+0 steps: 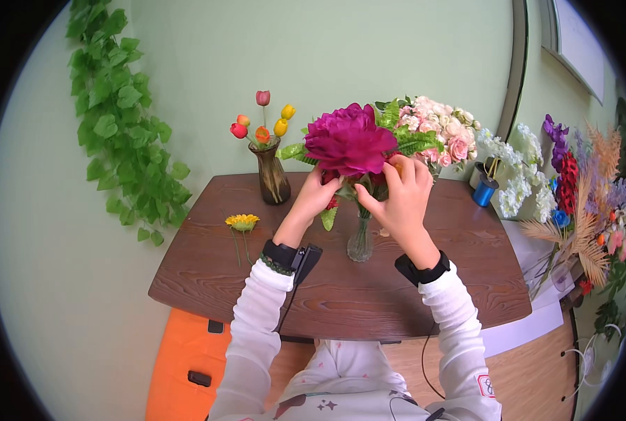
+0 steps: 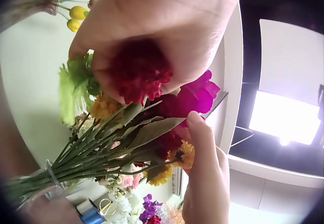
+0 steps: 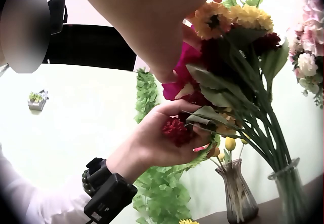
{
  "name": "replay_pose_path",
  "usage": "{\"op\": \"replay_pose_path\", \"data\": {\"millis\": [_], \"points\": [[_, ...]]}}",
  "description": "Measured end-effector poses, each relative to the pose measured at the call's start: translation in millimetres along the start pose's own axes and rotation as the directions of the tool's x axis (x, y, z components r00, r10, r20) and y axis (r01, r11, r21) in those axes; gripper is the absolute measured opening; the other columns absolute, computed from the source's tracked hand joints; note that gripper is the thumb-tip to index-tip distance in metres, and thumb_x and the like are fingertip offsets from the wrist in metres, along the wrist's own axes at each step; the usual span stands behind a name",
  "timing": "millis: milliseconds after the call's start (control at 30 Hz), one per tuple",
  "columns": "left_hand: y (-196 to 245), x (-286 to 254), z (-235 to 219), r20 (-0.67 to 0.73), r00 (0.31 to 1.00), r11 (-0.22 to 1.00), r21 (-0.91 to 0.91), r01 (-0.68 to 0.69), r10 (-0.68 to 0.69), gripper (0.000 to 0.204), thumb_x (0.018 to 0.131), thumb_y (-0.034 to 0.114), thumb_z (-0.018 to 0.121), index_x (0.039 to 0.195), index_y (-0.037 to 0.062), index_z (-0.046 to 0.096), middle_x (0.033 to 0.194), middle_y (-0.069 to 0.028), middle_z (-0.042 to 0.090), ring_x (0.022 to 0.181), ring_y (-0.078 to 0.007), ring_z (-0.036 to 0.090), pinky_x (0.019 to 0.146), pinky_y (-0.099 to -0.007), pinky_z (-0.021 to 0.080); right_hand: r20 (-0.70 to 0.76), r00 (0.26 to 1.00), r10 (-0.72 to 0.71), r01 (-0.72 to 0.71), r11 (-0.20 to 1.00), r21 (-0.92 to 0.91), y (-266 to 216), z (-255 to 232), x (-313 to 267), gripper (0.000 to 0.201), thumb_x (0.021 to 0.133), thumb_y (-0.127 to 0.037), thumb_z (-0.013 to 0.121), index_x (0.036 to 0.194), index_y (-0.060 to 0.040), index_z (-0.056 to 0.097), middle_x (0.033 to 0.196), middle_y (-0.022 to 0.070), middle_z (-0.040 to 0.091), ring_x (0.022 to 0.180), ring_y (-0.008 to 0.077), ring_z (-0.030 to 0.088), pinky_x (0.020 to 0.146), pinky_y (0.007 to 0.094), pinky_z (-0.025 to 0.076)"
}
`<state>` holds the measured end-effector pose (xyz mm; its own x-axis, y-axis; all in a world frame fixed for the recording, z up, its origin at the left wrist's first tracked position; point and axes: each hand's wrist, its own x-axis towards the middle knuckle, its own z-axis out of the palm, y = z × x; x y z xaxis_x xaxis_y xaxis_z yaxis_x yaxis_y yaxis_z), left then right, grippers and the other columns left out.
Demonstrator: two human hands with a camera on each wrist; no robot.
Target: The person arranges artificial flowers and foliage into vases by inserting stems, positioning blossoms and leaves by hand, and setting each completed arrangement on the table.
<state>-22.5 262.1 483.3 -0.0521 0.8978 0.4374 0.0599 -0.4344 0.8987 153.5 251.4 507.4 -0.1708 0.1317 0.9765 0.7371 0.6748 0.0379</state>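
A large magenta flower [image 1: 351, 140] tops a mixed bouquet in a clear glass vase [image 1: 360, 242]. My left hand [image 1: 313, 200] curls under the left side of the blooms, around a small red flower [image 3: 177, 132] in the right wrist view. From the right, my right hand [image 1: 404, 203] has its bent fingers and thumb around the blooms' edge, near the magenta petals [image 2: 200, 95] and a yellow flower [image 2: 183, 155]. Green stems [image 3: 263, 117] run down into the vase neck. Flowers partly hide the fingertips of both hands.
On the brown table [image 1: 313, 309], a dark vase with tulips [image 1: 273, 175] stands back left, and a yellow flower [image 1: 243, 222] lies before it. Pink roses [image 1: 453, 140] and a blue spool [image 1: 485, 191] are back right. More flowers [image 1: 572, 189] stand beyond the right edge.
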Motion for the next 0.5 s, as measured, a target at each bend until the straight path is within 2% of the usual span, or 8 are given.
{"op": "replay_pose_path", "data": {"millis": [67,133,167,233,267,333,400,500], "points": [[6,-3,3,0.006,1.0,1.0,0.004,-0.01,0.01,0.033,0.084,0.015,0.054,0.114,0.0057,0.046,0.09,-0.0017,0.055,0.085,-0.0092,0.048,0.076,-0.0245,0.039,-0.009,1.0,-0.008,0.008,0.999,-0.032,-6,0,6,0.046,0.06,-0.034,0.071,0.088,-0.0022,0.055,0.098,0.0095,0.051,0.094,0.0284,0.045,0.082,0.041,0.033],[9,-6,4,-0.019,0.998,0.998,0.008,0.066,-0.065,0.032,0.084,0.013,0.052,0.113,0.0013,0.047,0.102,-0.0039,0.055,0.087,-0.0113,0.052,0.078,-0.0252,0.04,-0.017,1.0,-0.018,0.017,0.998,-0.061,-8,2,10,0.046,0.06,-0.034,0.071,0.089,-0.0022,0.054,0.097,0.0097,0.051,0.095,0.0281,0.046,0.082,0.0405,0.034],[9,-5,4,-0.02,0.998,0.998,0.008,0.065,-0.065,0.032,0.084,0.013,0.052,0.113,0.0013,0.047,0.102,-0.0039,0.055,0.087,-0.0113,0.052,0.078,-0.0252,0.04,-0.006,0.999,-0.035,0.034,0.997,-0.066,-7,4,11,0.046,0.06,-0.034,0.071,0.089,-0.0022,0.054,0.096,0.0094,0.052,0.094,0.0275,0.047,0.082,0.0404,0.034],[8,-5,2,0.007,0.999,0.999,-0.021,0.037,-0.036,0.027,0.084,0.015,0.051,0.106,0.0004,0.052,0.096,-0.0032,0.057,0.083,-0.0107,0.052,0.075,-0.0253,0.04,0.008,0.999,-0.05,0.051,0.996,-0.068,-7,8,13,0.046,0.06,-0.034,0.071,0.089,-0.0022,0.054,0.095,0.0091,0.052,0.094,0.0269,0.048,0.082,0.0403,0.034],[6,-4,1,0.005,0.999,0.999,-0.02,0.04,-0.04,0.027,0.084,0.015,0.051,0.106,0.0004,0.052,0.096,-0.0032,0.057,0.083,-0.0107,0.052,0.075,-0.0253,0.04,0.027,1.0,-0.004,0.006,0.998,-0.068,-7,9,13,0.048,0.06,-0.036,0.071,0.09,-0.0023,0.054,0.092,0.0085,0.053,0.091,0.0262,0.048,0.081,0.0395,0.034],[2,-1,-2,0.062,0.991,0.986,-0.109,0.124,-0.118,0.026,0.083,0.02,0.051,0.097,-0.0017,0.055,0.085,-0.0026,0.056,0.08,-0.0122,0.052,0.076,-0.0257,0.04,0.044,0.998,0.04,-0.037,0.997,-0.067,-7,10,13,0.049,0.06,-0.037,0.072,0.09,-0.0024,0.054,0.089,0.0078,0.053,0.089,0.0255,0.049,0.08,0.0387,0.035],[-6,5,-11,0.085,0.981,0.969,-0.164,0.186,-0.174,0.025,0.083,0.021,0.051,0.094,-0.0006,0.056,0.083,-0.0027,0.057,0.079,-0.0129,0.053,0.075,-0.0264,0.04,0.091,0.986,0.137,-0.128,0.987,-0.099,-6,9,14,0.052,0.058,-0.043,0.072,0.086,-0.0025,0.056,0.082,0.0065,0.053,0.083,0.0248,0.049,0.078,0.0382,0.035],[-18,10,-16,0.132,0.958,0.916,-0.286,0.282,-0.253,0.022,0.083,0.02,0.049,0.093,0.0021,0.056,0.083,-0.003,0.057,0.078,-0.0136,0.053,0.073,-0.0273,0.041,0.14,0.984,0.111,-0.084,0.979,-0.187,-3,9,14,0.053,0.057,-0.048,0.071,0.083,-0.003,0.059,0.078,0.0059,0.052,0.079,0.0245,0.048,0.077,0.0398,0.034]]}}
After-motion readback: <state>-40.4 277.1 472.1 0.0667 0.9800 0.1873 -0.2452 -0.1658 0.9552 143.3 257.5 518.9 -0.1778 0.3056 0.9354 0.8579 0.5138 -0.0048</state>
